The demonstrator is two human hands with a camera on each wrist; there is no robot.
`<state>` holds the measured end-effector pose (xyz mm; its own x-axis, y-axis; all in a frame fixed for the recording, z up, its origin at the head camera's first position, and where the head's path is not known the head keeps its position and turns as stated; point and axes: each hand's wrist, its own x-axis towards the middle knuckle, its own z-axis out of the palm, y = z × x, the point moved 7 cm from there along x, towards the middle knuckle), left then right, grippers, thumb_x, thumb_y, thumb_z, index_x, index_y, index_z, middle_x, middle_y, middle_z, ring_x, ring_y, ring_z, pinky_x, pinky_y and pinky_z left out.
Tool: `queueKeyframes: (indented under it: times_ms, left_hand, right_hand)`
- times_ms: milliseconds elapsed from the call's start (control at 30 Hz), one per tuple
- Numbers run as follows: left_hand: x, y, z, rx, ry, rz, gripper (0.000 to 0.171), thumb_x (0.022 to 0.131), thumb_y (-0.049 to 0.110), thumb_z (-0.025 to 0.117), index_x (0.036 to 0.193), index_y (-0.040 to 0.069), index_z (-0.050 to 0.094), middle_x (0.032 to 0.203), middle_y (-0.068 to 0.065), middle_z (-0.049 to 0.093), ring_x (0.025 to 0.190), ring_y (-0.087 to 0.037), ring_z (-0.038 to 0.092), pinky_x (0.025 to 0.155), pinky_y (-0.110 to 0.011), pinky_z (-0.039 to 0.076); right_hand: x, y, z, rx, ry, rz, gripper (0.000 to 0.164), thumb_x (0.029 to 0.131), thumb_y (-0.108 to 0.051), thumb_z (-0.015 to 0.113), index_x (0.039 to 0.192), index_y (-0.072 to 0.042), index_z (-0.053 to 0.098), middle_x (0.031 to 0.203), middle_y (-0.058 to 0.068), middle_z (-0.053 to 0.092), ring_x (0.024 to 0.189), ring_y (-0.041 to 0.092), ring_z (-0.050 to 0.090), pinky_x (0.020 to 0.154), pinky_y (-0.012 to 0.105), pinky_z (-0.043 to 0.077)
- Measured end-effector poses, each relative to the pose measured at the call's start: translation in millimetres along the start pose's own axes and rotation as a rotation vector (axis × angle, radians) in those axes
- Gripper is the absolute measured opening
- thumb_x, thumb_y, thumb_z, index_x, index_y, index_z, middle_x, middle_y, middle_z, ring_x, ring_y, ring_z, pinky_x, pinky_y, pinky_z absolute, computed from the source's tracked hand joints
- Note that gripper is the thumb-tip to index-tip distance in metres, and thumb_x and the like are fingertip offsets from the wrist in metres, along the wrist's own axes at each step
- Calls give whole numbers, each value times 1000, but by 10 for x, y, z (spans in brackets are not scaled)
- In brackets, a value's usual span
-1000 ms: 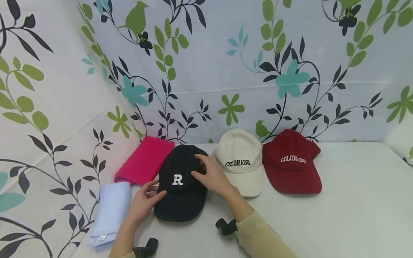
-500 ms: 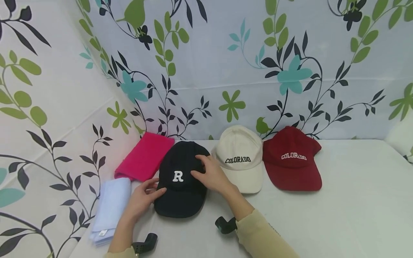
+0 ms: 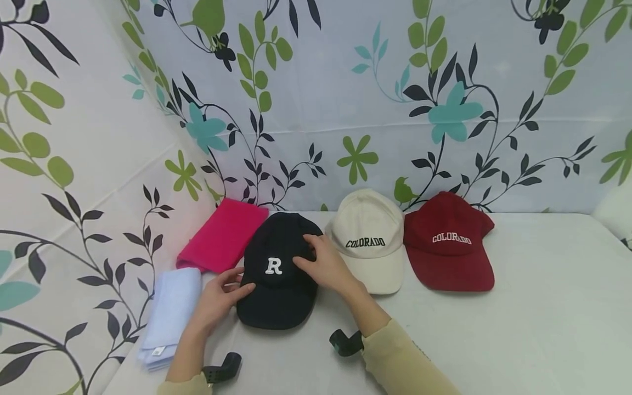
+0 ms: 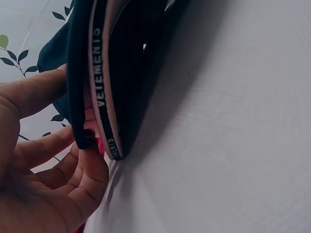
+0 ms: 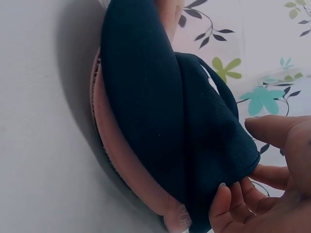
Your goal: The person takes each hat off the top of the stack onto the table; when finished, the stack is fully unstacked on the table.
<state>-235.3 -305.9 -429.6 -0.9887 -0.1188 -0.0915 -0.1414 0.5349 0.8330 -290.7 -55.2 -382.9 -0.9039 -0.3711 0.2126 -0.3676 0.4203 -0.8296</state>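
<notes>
A black baseball cap with a white letter R on its front rests brim toward me on the white table. My left hand pinches its left edge near the brim, thumb on the outer side and fingers behind. On the right side of the crown, my right hand holds the cap between thumb and fingers. An inner band with white lettering shows under the cap in the left wrist view. In the right wrist view, the fingertips touch the cap's dark fabric, and a pinkish inner band shows.
Right of the black cap stand a cream cap and a dark red cap, both lettered COLORADO. A folded pink cloth and folded light blue cloth lie left. Patterned fabric hangs behind the table.
The head view has tilted slightly downward, so everything sits a little higher in it. Both hands keep their hold on the black cap, which has not visibly moved on the table.
</notes>
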Motion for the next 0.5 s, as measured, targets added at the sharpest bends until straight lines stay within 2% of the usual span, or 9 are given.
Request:
queueKeyframes:
  times_ms: [200,500]
  left_hand:
    - [-11,80,-11,-28,9,14,74,89,33,79,149,6,45,135,-20,52,114,-33,54,84,-26,52]
    - [-48,196,-22,-21,26,28,76,89,29,79,151,6,43,136,-19,50,115,-33,52,84,-26,52]
  right_hand:
    - [-1,-33,-61,23,16,-10,58,95,-24,70,145,-2,51,124,17,55,112,32,56,95,45,49]
    - [-8,-54,-111,27,42,-8,58,94,-21,72,145,-4,51,123,16,57,110,30,57,95,45,50]
